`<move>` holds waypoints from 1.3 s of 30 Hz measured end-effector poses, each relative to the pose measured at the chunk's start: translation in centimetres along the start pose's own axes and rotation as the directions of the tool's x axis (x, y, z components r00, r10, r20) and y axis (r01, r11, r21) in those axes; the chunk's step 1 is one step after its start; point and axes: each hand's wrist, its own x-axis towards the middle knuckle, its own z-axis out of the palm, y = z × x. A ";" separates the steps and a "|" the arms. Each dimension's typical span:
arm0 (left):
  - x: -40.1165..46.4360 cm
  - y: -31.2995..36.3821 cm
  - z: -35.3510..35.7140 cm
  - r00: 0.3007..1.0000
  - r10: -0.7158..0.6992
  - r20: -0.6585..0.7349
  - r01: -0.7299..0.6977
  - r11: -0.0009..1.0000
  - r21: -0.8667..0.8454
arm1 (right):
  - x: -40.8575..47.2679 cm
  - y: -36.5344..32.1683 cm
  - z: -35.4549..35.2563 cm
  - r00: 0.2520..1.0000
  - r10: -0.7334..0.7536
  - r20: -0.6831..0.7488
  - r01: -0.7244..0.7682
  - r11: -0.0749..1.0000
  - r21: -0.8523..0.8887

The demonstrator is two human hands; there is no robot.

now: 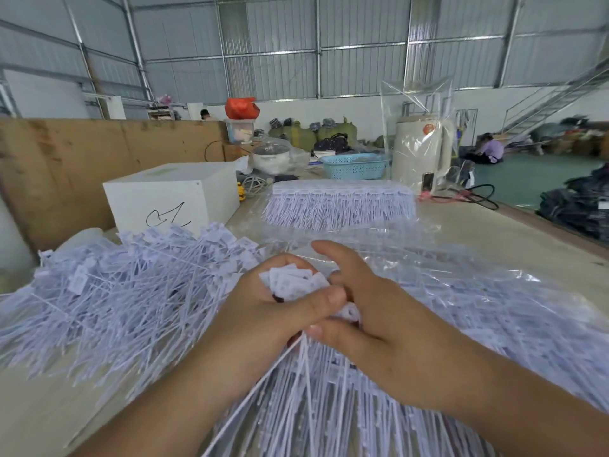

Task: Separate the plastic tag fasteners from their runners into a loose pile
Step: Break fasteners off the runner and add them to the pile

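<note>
My left hand (263,311) grips a bunch of white plastic tag fasteners (293,283) by their flat heads, and their thin tails fan down toward me. Against that bunch my right hand (372,311) pinches a fastener head (349,313) between thumb and fingers, index finger raised. A loose pile of separated fasteners (125,291) spreads over the table on the left. More fasteners lie on a clear plastic sheet (494,311) to the right. A neat block of fasteners on their runners (339,206) sits further back.
A white box (171,196) with a pen scribble stands behind the loose pile. Further back stand a blue basket (354,166), a pot with a glass lid (272,155) and a bagged white appliance (420,153). A brown board (82,159) walls the left side. A person sits on the floor far right.
</note>
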 end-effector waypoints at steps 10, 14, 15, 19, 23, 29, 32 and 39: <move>0.9 -0.1 -1.5 0.960 0.069 -0.270 -0.074 0.997 -0.008 | -0.1 0.7 -1.6 0.992 0.111 -0.061 -0.105 0.989 0.103; 0.6 -0.1 -1.3 0.968 0.103 -0.228 -0.089 0.994 0.070 | 0.1 1.0 -1.4 0.994 0.090 -0.060 -0.085 0.993 0.078; 0.5 0.0 -1.3 0.966 0.128 -0.226 -0.104 0.988 0.115 | 0.1 1.0 -1.3 0.993 0.089 -0.073 -0.081 0.990 0.113; 0.5 0.3 -1.3 0.958 0.144 -0.248 -0.126 0.988 0.088 | 0.3 0.6 -0.9 0.971 0.052 -0.235 -0.011 0.985 0.172; 0.5 1.1 0.2 0.966 0.005 -0.260 -0.074 0.964 -0.256 | 0.6 -0.6 0.1 0.895 -0.014 -0.447 0.063 0.994 0.094; 0.6 1.0 1.2 0.953 -0.107 -0.284 -0.028 0.900 -0.435 | 0.9 -1.5 0.9 0.848 -0.010 -0.530 0.069 0.993 0.092; 0.9 1.2 0.6 0.930 -0.122 -0.346 -0.037 0.907 -0.420 | 0.9 -1.8 1.0 0.829 -0.016 -0.558 0.072 0.994 0.078; 1.0 2.6 -3.6 0.920 -0.043 -0.389 -0.015 0.989 -0.145 | 0.2 -1.3 -0.1 0.905 0.051 -0.422 0.100 0.939 0.328</move>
